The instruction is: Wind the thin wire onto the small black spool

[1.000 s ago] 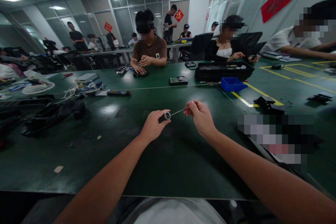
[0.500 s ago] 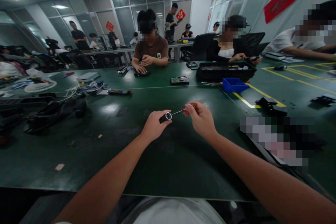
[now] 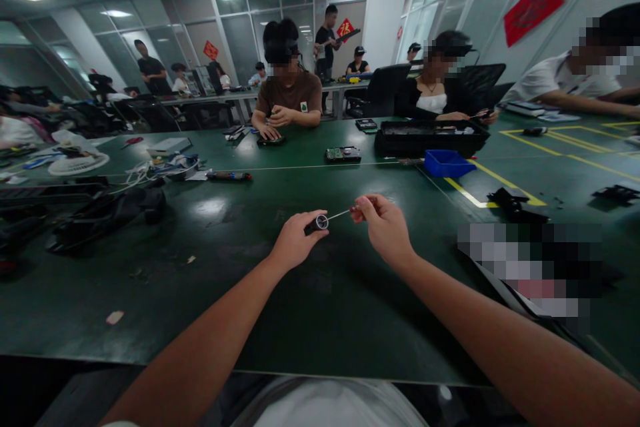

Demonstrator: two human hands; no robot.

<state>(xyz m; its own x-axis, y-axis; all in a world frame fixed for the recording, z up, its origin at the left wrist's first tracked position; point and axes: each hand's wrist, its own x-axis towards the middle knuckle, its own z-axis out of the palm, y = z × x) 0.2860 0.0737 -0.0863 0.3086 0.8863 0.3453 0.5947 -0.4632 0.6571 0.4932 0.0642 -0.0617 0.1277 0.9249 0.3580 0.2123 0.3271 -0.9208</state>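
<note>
My left hand (image 3: 295, 240) is closed round a small dark cylinder (image 3: 318, 223) with a round silver end, held above the green table (image 3: 280, 320). My right hand (image 3: 383, 227) pinches a thin screwdriver (image 3: 343, 213) with a reddish handle. Its metal shaft points left and its tip meets the cylinder's silver end. Both hands hover over the middle of the table, a few centimetres apart.
A blue bin (image 3: 445, 163) and a long black case (image 3: 430, 137) lie at the back right. A circuit board (image 3: 343, 154) sits mid-table, black bags (image 3: 107, 210) and cables (image 3: 150, 170) at left, black parts (image 3: 513, 203) on yellow lines at right. Other people sit across the table.
Both hands hold nearly the same pose; the right hand has shifted slightly, keeping the screwdriver tip at the cylinder's end.
</note>
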